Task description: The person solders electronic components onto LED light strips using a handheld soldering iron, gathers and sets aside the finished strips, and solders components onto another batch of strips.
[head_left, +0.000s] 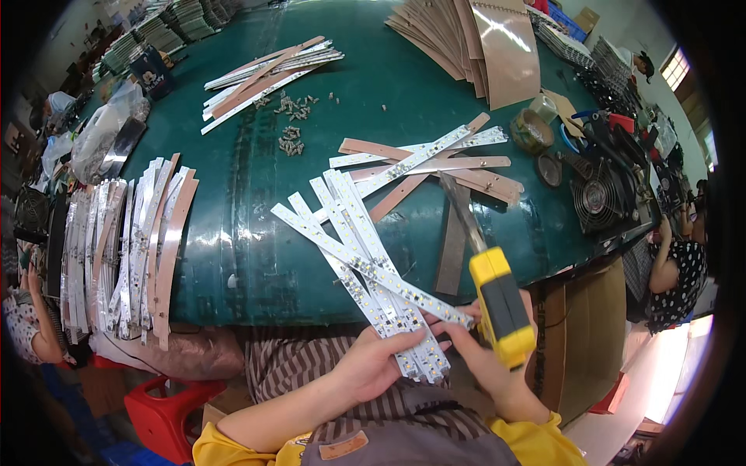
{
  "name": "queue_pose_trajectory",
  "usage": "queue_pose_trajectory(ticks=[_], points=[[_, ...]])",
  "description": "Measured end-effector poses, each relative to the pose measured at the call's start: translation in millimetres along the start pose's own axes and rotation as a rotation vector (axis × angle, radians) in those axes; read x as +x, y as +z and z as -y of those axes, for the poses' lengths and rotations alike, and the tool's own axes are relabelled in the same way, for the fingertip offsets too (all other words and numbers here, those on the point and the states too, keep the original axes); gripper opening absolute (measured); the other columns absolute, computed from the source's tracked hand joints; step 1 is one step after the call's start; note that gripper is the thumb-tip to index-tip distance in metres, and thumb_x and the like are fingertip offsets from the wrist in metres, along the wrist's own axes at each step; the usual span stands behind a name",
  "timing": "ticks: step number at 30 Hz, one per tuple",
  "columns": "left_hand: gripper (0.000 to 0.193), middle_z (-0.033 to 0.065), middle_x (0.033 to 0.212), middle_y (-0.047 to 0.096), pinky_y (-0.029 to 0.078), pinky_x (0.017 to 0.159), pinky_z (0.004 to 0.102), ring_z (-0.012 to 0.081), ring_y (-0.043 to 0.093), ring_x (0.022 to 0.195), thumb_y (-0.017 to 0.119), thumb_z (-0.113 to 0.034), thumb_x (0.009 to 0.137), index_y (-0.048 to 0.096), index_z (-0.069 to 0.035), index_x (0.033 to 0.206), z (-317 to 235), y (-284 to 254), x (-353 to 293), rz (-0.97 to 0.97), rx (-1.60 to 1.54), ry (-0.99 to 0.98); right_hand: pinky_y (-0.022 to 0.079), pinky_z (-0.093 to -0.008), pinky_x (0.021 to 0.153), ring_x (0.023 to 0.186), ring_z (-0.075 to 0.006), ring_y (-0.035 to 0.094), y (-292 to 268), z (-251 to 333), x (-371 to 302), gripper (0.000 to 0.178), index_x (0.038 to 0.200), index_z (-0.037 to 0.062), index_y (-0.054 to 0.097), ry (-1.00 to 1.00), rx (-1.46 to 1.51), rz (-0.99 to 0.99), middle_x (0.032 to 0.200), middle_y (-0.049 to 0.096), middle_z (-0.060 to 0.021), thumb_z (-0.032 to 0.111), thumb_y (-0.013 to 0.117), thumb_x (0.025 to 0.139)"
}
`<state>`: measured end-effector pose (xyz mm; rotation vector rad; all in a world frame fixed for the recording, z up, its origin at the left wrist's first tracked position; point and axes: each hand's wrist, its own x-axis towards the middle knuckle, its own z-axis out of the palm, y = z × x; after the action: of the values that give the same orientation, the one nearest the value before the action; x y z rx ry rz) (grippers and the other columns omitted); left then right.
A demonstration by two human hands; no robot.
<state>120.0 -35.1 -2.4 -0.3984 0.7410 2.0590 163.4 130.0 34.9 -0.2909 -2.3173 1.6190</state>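
My left hand is closed round the near end of a bundle of white LED strip boards, which fan out over the table edge. One LED strip lies slantwise across the bundle, its near end by the fingertips of my right hand. That hand is closed on a yellow-and-black handled tool with a long, narrow metal end pointing up and away; its exact kind is unclear. Just beyond, a crossed pile of white and brown strips rests on the green table.
Upright strips stand at the left edge. Small metal parts lie near another strip pile. Brown sheets stand at the back. Tape rolls and a fan sit right; a red stool is below left.
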Motion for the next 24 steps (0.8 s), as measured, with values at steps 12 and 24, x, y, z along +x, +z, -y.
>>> queue_pose_trajectory(ticks=[12, 24], points=[[0.038, 0.0158, 0.112, 0.066, 0.056, 0.088, 0.0390, 0.0242, 0.067, 0.101, 0.063, -0.021, 0.097, 0.053, 0.003, 0.125, -44, 45, -46, -0.111, 0.061, -0.057, 0.054, -0.0306, 0.074, 0.090, -0.0193, 0.064, -26, -9, -27, 0.095, 0.134, 0.0001, 0.042, 0.124, 0.434, -0.019, 0.107, 0.058, -0.0090, 0.026, 0.096, 0.061], [0.039, 0.0114, 0.110, 0.071, 0.051, 0.075, 0.0395, 0.0256, 0.065, 0.089, 0.039, -0.034, 0.102, 0.053, -0.005, 0.124, -104, 71, -156, 0.134, -0.223, 0.420, 0.054, -0.0279, 0.072, 0.081, -0.0160, 0.064, -42, -5, 3, 0.049, 0.126, -0.0014, 0.046, 0.044, 0.455, -0.209, 0.101, 0.058, -0.0089, -0.005, 0.063, 0.080]])
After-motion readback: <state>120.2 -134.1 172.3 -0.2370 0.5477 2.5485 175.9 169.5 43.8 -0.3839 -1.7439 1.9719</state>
